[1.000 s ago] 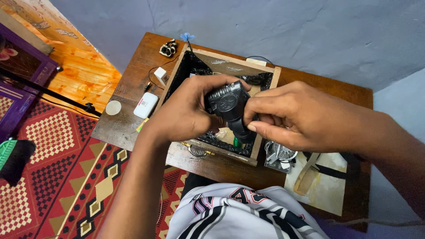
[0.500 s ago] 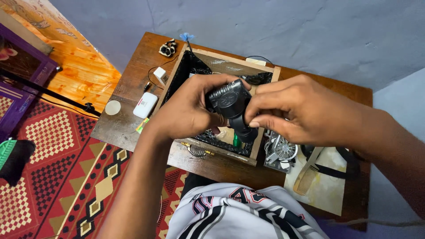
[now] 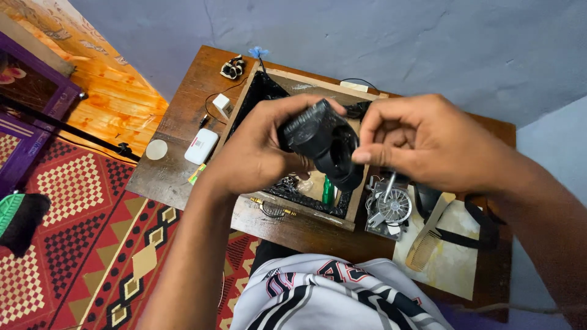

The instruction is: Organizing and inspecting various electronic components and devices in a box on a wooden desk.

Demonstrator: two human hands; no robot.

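Left hand (image 3: pixel 257 153): grip wrapped around a black plastic housing (image 3: pixel 321 143), raised above the open wooden box (image 3: pixel 358 201).
Right hand (image 3: pixel 422 143): fingertips pinched on a thin metal tool (image 3: pixel 387 183) beside the housing's round opening.
Surface (image 3: pixel 177 122): white device (image 3: pixel 200 145), small fan part (image 3: pixel 391 208), comb (image 3: pixel 425 241).

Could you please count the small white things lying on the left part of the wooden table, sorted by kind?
White rounded box: 1
White plug adapter: 1
White round disc: 1
Total: 3, all on the table, left of the wooden tray under the hands.
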